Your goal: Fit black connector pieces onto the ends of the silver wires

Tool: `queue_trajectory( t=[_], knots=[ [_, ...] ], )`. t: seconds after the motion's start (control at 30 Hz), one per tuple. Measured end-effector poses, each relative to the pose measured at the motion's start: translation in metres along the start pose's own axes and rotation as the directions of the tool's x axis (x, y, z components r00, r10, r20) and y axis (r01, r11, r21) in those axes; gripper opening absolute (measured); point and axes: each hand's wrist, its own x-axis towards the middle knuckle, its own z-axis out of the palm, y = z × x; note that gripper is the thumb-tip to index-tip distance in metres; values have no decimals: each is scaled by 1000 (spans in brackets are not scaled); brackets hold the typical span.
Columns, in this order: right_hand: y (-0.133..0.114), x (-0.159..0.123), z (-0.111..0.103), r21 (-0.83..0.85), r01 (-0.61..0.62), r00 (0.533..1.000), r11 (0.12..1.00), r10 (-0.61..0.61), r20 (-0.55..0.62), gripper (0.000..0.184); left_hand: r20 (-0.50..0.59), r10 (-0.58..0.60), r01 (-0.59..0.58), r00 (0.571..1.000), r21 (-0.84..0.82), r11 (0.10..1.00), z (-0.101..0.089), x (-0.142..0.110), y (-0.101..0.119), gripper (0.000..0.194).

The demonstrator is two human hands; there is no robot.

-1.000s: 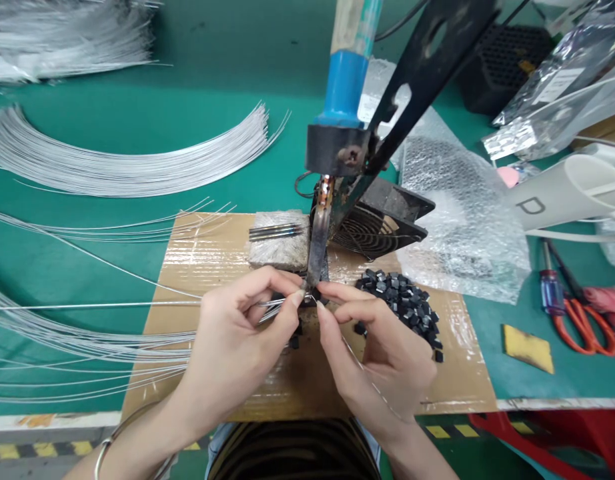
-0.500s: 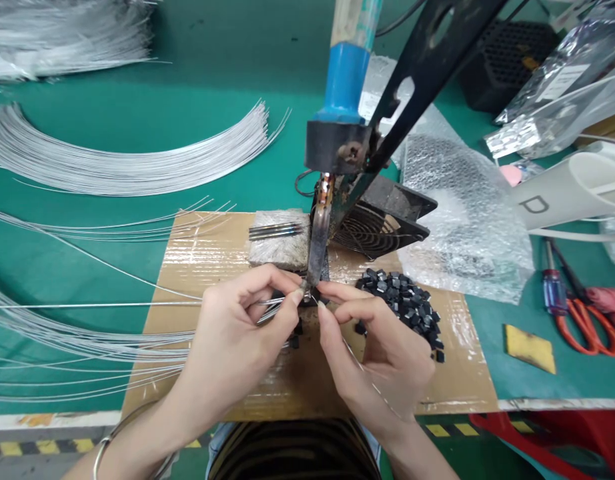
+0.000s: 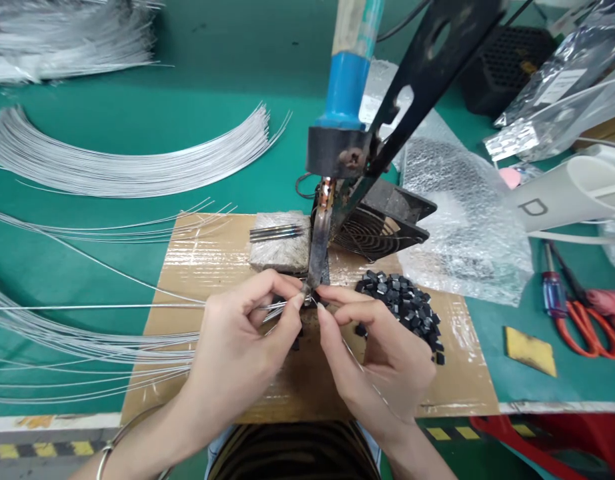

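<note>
A soldering iron [image 3: 346, 87] with a blue handle hangs tip-down in a black metal bracket [image 3: 412, 87]. Directly beneath its tip [image 3: 317, 257], my two hands meet, fingertips close together. My left hand [image 3: 242, 340] pinches the end of a white wire [image 3: 137, 307] that runs in from the left. In my right hand [image 3: 377, 347], a thin strand of solder wire [image 3: 380, 395] passes across the palm to the pinched thumb and forefinger. The small part at the fingertips is mostly hidden. Right of that hand lies a pile of small black blocks [image 3: 402, 307].
Cardboard [image 3: 187, 260] covers the green bench under the work. A fan [image 3: 382, 223] and a pale block [image 3: 280, 250] flank the iron. Bundles of white wires [image 3: 137, 170] lie left. Bubble wrap [image 3: 452, 200], scissors [image 3: 592, 330], a screwdriver [image 3: 554, 293] and a yellow sponge [image 3: 530, 350] are right.
Both hands hold nearly the same place under the iron's tip. The left hand has tilted very slightly, and the whole view has shifted a little.
</note>
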Motion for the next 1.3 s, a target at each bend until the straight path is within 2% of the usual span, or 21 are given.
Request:
queue_trajectory(
  t=[0.57, 1.3],
  knots=[
    [0, -1, 1, -24, 32, 999, 999, -32, -19, 24, 9, 12, -13, 1000, 3, 1000, -2, -1, 2, 13],
    [0, 1, 2, -50, 82, 996, 995, -84, -36, 24, -12, 87, -87, 996, 0, 996, -2, 0, -2, 15]
  ],
)
